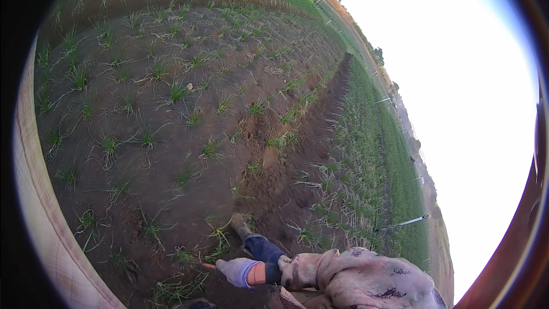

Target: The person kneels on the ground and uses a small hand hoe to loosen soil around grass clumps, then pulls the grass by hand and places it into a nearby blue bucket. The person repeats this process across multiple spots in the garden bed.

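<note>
My right hand (240, 271), in a pale grey-lilac glove, reaches low over the soil near the bottom of the view. A thin orange tip shows beyond its fingers; whether it is a finger or a held thing cannot be told. Close by the fingertips grows a clump of green onion-like seedlings (183, 255), and below it lies a larger leafy clump (180, 288). The arm runs right into a stained, pale pinkish sleeve (364, 272). Beside the hand are a brown foot or shoe (241, 226) and a dark navy trouser leg (262, 248). My left hand is out of view.
Spaced seedlings (210, 149) dot the brown soil bed (171, 133). A small pale stone (189, 86) lies among them. A furrow (315, 137) divides this bed from denser green rows (364, 150). White posts or pipes (405, 223) stand there. A fabric brim (47, 189) borders the left.
</note>
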Tool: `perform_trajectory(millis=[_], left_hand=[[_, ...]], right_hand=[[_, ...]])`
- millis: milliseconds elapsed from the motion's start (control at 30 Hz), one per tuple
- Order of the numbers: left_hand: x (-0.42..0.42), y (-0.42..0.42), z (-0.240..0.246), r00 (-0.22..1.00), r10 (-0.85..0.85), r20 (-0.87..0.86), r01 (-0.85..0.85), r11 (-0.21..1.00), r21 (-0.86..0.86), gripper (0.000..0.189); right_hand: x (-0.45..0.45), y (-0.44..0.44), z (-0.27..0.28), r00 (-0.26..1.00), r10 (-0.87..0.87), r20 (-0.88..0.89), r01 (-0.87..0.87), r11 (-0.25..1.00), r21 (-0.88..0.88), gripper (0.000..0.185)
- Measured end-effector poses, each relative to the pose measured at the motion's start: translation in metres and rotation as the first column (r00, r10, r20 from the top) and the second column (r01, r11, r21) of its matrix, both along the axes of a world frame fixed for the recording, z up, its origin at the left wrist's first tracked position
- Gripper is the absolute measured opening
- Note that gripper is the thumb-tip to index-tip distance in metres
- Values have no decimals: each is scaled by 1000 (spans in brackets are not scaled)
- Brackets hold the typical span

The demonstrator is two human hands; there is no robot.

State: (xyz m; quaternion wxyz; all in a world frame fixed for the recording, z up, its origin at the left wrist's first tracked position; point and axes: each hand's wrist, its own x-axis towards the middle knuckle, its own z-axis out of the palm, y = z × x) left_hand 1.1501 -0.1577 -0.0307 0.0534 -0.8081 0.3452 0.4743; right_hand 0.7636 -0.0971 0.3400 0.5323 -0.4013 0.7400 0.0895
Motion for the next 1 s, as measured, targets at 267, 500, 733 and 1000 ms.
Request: perform_trajectory(millis=[267,500,733,1000], left_hand=[[-8,-4,29,1000,0,17,0,1000,-28,38],[20,27,31,992,125,8,-125,991,-52,36],[71,76,44,958,285,-26,-286,948,-140,33],[68,103,11,649,627,-431,-759,570,-314,24]], right_hand=[[5,25,-19,997,30,65,-27,998,-48,29],[6,12,-30,991,127,47,-125,991,-40,31],[34,-44,-45,949,312,37,-309,948,-73,30],[149,-146,-127,726,677,-117,-686,724,-70,21]])
